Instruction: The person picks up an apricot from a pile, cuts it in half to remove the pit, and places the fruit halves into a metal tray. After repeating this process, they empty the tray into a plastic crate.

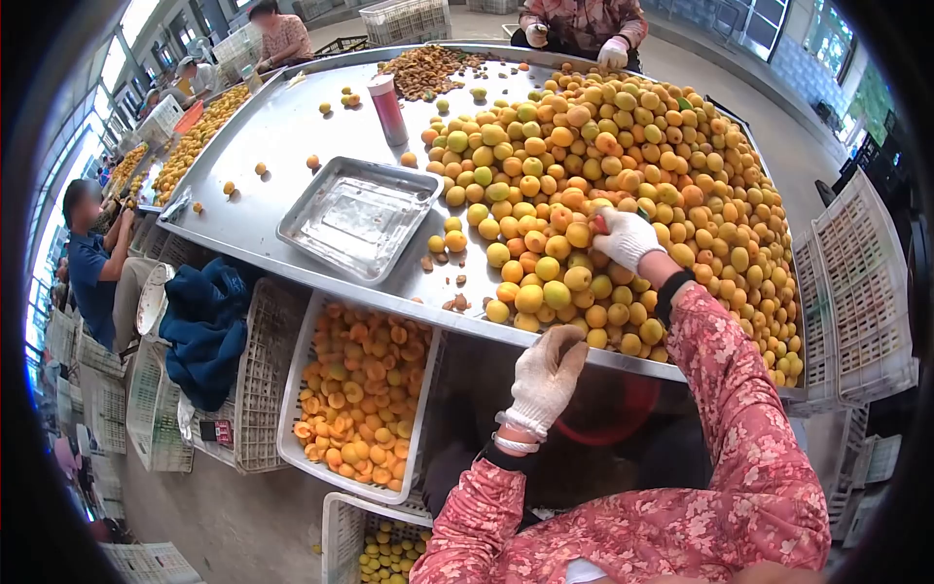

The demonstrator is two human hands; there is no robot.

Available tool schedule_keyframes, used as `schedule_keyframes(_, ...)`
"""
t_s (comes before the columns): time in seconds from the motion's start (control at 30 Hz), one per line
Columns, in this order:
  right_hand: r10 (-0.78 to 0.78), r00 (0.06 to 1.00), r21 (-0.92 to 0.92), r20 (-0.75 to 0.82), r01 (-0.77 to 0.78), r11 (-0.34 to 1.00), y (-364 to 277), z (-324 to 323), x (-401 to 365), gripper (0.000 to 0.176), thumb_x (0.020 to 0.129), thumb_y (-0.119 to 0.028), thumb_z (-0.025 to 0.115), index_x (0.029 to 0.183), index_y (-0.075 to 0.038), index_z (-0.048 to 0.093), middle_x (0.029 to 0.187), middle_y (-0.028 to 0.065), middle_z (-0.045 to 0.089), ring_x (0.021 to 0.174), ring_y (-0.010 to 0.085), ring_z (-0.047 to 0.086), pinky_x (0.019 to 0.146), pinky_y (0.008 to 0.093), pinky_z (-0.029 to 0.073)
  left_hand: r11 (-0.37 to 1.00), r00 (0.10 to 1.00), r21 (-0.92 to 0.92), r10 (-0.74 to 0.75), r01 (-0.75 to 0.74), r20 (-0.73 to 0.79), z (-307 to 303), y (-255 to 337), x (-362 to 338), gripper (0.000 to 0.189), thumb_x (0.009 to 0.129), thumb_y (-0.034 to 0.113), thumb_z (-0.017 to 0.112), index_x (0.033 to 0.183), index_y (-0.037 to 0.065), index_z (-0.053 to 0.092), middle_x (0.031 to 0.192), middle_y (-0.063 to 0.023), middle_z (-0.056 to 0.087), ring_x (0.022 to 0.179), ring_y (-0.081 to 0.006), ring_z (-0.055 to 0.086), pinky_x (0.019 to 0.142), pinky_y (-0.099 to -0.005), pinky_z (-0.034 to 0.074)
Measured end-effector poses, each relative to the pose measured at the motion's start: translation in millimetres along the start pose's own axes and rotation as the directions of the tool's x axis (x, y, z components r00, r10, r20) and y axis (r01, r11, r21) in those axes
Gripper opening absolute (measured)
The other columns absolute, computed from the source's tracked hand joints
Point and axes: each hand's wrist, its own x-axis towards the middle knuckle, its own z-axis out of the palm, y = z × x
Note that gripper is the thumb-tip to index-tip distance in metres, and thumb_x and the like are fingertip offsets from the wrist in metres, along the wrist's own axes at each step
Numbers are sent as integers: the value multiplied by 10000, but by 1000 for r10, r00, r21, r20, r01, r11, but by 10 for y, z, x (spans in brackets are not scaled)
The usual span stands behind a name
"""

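My left hand (548, 380), in a white glove with brown-stained fingers, is held just off the table's front edge. Its fingers are pressed together, and whatever they may hold is hidden. My right hand (626, 237), gloved in white too, reaches into the large heap of apricots (671, 146). Its fingers are curled, with a small red thing (600, 224) showing at the fingertips that I cannot make out. Below the table's edge, left of my left hand, stands a white crate of halved apricots (362, 394).
The metal table (263, 209) bears a rectangular steel tray (362, 219), a red and white cup (387, 110) and a pile of apricot stones (428, 70). A person (584, 24) in white gloves is across the table. Plastic crates (861, 282) stand at the right.
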Motion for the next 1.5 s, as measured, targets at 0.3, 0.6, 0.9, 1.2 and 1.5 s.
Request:
schedule_keyframes(0.3, -86, 989, 853, -120, 147, 500, -589, 79, -1420, 545, 771, -106, 783, 1266, -32, 569, 998, 58, 692, 920, 134, 646, 865, 268, 511, 536, 961, -799, -194, 273, 198, 152, -163, 27, 525, 1046, 420, 419, 1382, 17, 444, 1246, -95, 564, 1113, -191, 584, 998, -383, 462)
schedule_keyframes(0.6, -54, 979, 977, 197, -192, 88, -620, -28, -2037, 146, 989, -140, 530, 1092, -36, 535, 680, -13, 520, 535, 50, 471, 464, 193, 376, 527, 987, -835, -117, 158, 113, 30, -72, -103, 511, 930, 418, 650, 1256, 51, 506, 1120, -126, 609, 995, -231, 625, 903, -390, 518)
schedule_keyframes(0.9, -203, 979, 917, 1, 81, 391, -458, 307, -2060, 175, 996, -186, 532, 985, -12, 549, 709, 114, 591, 569, 176, 547, 555, 306, 451, 753, 994, -649, -58, 105, 94, 141, -113, -150, 540, 964, 489, 569, 1177, -6, 525, 1085, -108, 610, 995, -175, 581, 920, -318, 465)
schedule_keyframes(1.2, -125, 973, 851, -194, 230, 473, -491, 541, -2190, 116, 947, -108, 586, 1003, -15, 544, 661, 162, 594, 614, 377, 625, 546, 379, 466, 979, 991, -200, 24, -51, -134, 299, -161, -239, 506, 1034, 467, 419, 1088, -11, 576, 948, -79, 626, 865, -153, 595, 818, -298, 482)
schedule_keyframes(1.5, -24, 900, 900, 435, -434, 37, -587, 477, -2359, 427, 1018, -476, 452, 935, -69, 556, 550, -5, 499, 368, 127, 447, 359, 267, 351, 987, 985, -40, 154, -157, -79, 243, -207, -307, 269, 1001, 249, 529, 1003, -4, 621, 887, -84, 629, 840, -144, 597, 773, -286, 489)
